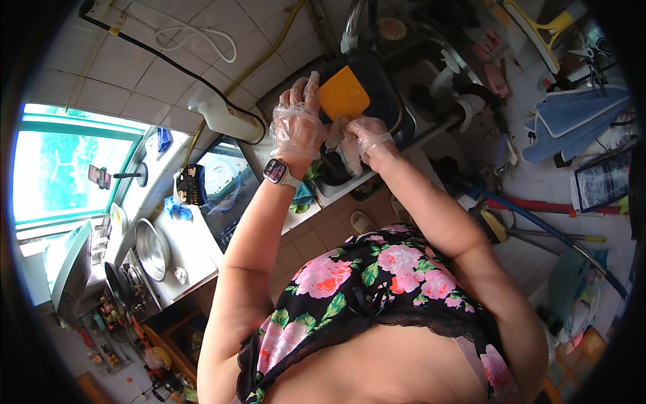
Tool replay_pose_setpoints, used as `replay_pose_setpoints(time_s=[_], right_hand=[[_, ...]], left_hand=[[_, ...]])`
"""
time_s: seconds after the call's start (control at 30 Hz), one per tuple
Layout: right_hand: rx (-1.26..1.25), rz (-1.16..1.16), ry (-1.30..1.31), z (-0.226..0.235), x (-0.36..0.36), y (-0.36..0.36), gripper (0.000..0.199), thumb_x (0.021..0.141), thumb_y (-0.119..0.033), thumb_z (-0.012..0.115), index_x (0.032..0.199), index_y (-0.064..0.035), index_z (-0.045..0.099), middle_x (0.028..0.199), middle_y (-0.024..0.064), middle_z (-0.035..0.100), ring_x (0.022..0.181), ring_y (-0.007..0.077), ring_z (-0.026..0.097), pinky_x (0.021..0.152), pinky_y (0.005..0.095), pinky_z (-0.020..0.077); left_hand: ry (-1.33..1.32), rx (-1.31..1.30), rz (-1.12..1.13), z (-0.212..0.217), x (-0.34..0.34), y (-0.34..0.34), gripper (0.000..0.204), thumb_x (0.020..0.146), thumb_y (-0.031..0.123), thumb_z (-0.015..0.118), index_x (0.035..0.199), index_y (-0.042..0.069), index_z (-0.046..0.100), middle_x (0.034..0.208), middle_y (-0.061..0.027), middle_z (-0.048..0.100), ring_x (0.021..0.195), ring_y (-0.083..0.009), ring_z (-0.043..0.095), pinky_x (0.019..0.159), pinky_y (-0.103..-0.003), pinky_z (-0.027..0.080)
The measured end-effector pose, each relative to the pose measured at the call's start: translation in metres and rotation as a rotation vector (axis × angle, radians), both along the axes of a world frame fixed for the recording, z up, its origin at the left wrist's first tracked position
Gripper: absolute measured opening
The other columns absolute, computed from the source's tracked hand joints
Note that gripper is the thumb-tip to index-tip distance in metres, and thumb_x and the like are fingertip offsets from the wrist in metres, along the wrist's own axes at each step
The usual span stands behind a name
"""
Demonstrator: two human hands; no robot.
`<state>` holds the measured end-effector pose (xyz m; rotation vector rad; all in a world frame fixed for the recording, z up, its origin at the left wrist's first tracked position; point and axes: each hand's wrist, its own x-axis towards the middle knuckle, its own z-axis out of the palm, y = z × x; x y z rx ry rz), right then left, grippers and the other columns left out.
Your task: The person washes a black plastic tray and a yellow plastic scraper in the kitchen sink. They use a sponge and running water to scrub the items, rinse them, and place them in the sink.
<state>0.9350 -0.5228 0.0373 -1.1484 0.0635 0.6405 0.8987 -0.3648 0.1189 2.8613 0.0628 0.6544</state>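
Both my hands wear clear plastic gloves over the sink. My left hand [296,124] is beside an orange flat square piece [344,93], its fingers stretched away from me; its thumb is hard to see. My right hand [369,135] is closed on a greyish crumpled cloth [348,153], which hangs down between my hands. The orange piece lies just beyond my right fingertips; whether they touch it I cannot tell. Under it is a dark basin [383,74] in the sink.
A white bottle [232,120] stands left of the sink, near a dark hob [235,195]. Further left are a metal bowl [153,249] and a bright window. At right hang blue cloths [575,121], and a blue pole [538,232] slants across. The faucet [351,27] is behind the basin.
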Motion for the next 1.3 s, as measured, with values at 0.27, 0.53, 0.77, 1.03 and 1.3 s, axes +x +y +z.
replay_pose_setpoints(time_s=[0.27, 0.53, 0.77, 1.03, 1.3], right_hand=[[-0.135, -0.106, -0.022, -0.017, 0.006, -0.028, 0.019, 0.088, -0.012, 0.064, 0.104, -0.0025, 0.066, 0.089, 0.0043, 0.065, 0.08, 0.0146, 0.062, 0.072, 0.0292, 0.0512], [0.159, -0.101, 0.212, -0.024, 0.011, -0.008, 0.005, 0.087, -0.01, 0.064, 0.091, -0.0082, 0.061, 0.085, 0.0006, 0.061, 0.078, 0.0125, 0.059, 0.071, 0.027, 0.0485], [0.038, -0.051, 0.096, -0.009, 0.01, -0.005, 0.007, 0.089, -0.008, 0.058, 0.095, -0.0076, 0.061, 0.091, -0.0011, 0.059, 0.083, 0.0114, 0.057, 0.076, 0.0275, 0.0479], [-0.003, -0.011, 0.04, -0.002, 0.005, -0.008, 0.019, 0.092, -0.008, 0.055, 0.11, -0.0038, 0.06, 0.094, 0.0006, 0.06, 0.082, 0.0098, 0.057, 0.077, 0.026, 0.0482], [0.03, -0.02, 0.025, -0.003, -0.002, -0.004, 0.022, 0.086, -0.002, 0.055, 0.107, -0.0025, 0.061, 0.088, -0.0001, 0.059, 0.073, 0.007, 0.053, 0.066, 0.0205, 0.0451]], left_hand=[[0.144, -0.058, -0.025, 0.013, -0.005, 0.007, 0.099, 0.062, 0.027, 0.089, 0.148, 0.012, 0.041, 0.139, -0.0139, 0.051, 0.126, -0.0372, 0.048, 0.105, -0.046, 0.044], [0.131, -0.064, -0.024, 0.01, -0.005, 0.006, 0.101, 0.062, 0.026, 0.089, 0.149, 0.014, 0.04, 0.14, -0.0131, 0.05, 0.126, -0.0377, 0.048, 0.104, -0.046, 0.044], [0.129, -0.036, -0.001, 0.01, -0.008, 0.005, 0.103, 0.06, 0.025, 0.09, 0.149, 0.014, 0.039, 0.141, -0.0132, 0.049, 0.125, -0.0377, 0.048, 0.104, -0.047, 0.044], [0.144, -0.036, -0.011, 0.019, -0.007, 0.002, 0.107, 0.058, 0.029, 0.091, 0.15, 0.013, 0.038, 0.141, -0.0131, 0.049, 0.124, -0.0377, 0.048, 0.104, -0.047, 0.045], [0.191, 0.001, 0.035, 0.017, -0.006, 0.002, 0.106, 0.058, 0.03, 0.09, 0.149, 0.011, 0.039, 0.14, -0.0152, 0.049, 0.125, -0.038, 0.048, 0.104, -0.046, 0.045]])
